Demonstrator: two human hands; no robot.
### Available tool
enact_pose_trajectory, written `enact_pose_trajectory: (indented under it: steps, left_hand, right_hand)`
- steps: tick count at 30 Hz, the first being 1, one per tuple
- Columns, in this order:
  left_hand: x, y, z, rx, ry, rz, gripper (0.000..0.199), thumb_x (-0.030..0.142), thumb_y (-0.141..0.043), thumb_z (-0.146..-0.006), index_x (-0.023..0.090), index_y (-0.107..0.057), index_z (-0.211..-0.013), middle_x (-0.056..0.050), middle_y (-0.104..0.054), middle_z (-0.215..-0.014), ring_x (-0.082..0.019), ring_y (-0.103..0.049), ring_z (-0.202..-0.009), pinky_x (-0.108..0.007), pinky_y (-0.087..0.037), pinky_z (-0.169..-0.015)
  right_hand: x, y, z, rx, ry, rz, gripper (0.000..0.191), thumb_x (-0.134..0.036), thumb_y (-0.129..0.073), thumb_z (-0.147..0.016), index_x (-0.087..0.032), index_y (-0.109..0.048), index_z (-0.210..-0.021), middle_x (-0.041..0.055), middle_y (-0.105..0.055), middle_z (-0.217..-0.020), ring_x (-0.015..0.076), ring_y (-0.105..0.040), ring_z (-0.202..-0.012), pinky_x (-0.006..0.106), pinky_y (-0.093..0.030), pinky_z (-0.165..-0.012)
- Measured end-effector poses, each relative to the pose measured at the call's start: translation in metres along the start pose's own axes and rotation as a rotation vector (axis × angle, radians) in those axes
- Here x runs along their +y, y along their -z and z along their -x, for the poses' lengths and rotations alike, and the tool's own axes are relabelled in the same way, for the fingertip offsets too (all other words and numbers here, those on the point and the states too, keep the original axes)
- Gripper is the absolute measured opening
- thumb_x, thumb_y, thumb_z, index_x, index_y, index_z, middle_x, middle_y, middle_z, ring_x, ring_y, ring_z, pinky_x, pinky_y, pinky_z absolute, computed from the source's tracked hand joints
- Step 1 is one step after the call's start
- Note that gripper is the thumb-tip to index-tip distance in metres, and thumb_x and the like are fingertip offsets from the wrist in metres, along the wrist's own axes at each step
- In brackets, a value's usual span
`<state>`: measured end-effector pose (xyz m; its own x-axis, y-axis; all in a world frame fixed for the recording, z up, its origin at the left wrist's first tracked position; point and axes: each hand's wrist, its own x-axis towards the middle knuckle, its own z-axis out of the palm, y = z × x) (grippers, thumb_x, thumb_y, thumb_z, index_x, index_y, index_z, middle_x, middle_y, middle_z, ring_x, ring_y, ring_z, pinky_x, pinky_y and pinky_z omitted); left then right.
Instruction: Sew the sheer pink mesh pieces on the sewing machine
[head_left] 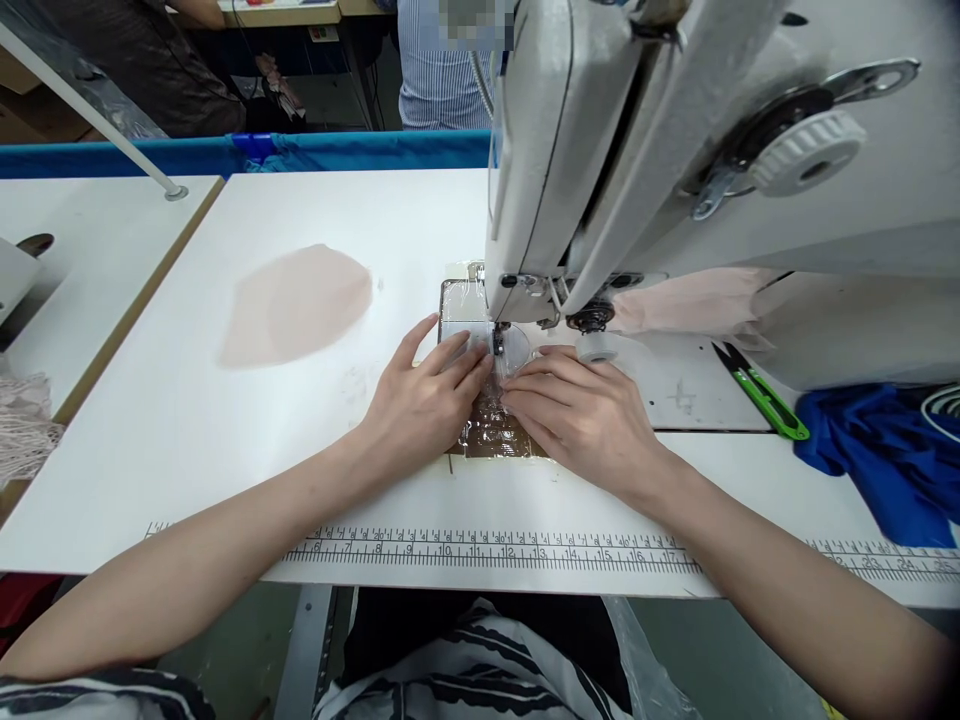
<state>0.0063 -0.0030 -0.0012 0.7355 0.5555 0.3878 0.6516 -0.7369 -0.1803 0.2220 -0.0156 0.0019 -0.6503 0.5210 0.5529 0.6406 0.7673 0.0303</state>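
My left hand [420, 405] lies with its fingers spread on the sewing machine's bed, just left of the presser foot [498, 341]. To the right of the foot, my right hand [585, 415] has its fingers drawn together, tips pointing left; its thumb and whatever it may hold are hidden. Both sets of fingertips nearly meet in front of the foot. Brown tape [495, 440] covers the bed beneath them. The white sewing machine head [570, 130] stands over the hands. A flat pale pink fabric piece [300, 305] rests on the table to the left.
More pink fabric [697, 300] lies under the machine arm. Green thread snips [765, 395] and a blue cloth [885, 450] are at the right. A printed ruler [480, 550] runs along the front edge. Whitish threads [26, 430] hang at far left. Other people are beyond the table.
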Motion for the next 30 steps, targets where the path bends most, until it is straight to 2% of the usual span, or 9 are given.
enact_pose_trajectory:
  steps: [9, 17, 21, 30]
  left_hand:
    - [-0.001, -0.001, 0.000, 0.002, 0.020, 0.010, 0.037, 0.013, -0.047, -0.092, 0.016, -0.063, -0.126, -0.007, -0.066, -0.128, -0.028, -0.059, -0.123, -0.058, -0.039, -0.112]
    - [-0.003, -0.005, -0.001, 0.000, 0.068, 0.102, 0.043, 0.012, -0.051, -0.089, 0.019, -0.061, -0.131, -0.007, -0.064, -0.131, -0.029, -0.058, -0.125, -0.061, -0.033, -0.116]
    - [-0.004, -0.003, -0.002, 0.007, 0.060, 0.082, 0.040, 0.015, -0.048, -0.092, 0.017, -0.062, -0.128, -0.008, -0.065, -0.129, -0.029, -0.058, -0.124, -0.061, -0.034, -0.115]
    - [-0.001, 0.002, -0.001, 0.026, 0.053, 0.103, 0.036, 0.018, -0.048, -0.091, 0.020, -0.066, -0.123, -0.006, -0.070, -0.121, -0.026, -0.062, -0.119, -0.058, -0.036, -0.115]
  right_hand:
    - [0.002, -0.001, 0.000, 0.006, -0.022, 0.010, 0.020, -0.011, -0.056, -0.092, -0.023, -0.072, -0.087, -0.0023, -0.077, -0.095, 0.0155, -0.067, -0.090, 0.032, -0.047, -0.082]
    - [0.006, -0.004, 0.000, -0.047, -0.098, -0.037, 0.023, -0.010, -0.056, -0.091, -0.024, -0.075, -0.091, -0.0019, -0.077, -0.098, 0.0174, -0.067, -0.090, 0.037, -0.048, -0.088]
    - [0.006, -0.006, -0.001, -0.033, -0.110, -0.035, 0.021, -0.013, -0.057, -0.093, -0.023, -0.075, -0.090, -0.0020, -0.077, -0.099, 0.0175, -0.068, -0.089, 0.039, -0.048, -0.091]
    - [-0.004, -0.002, 0.003, -0.081, -0.156, -0.072, 0.017, -0.024, -0.060, -0.093, -0.023, -0.076, -0.100, 0.0039, -0.074, -0.109, 0.0223, -0.064, -0.099, 0.046, -0.047, -0.093]
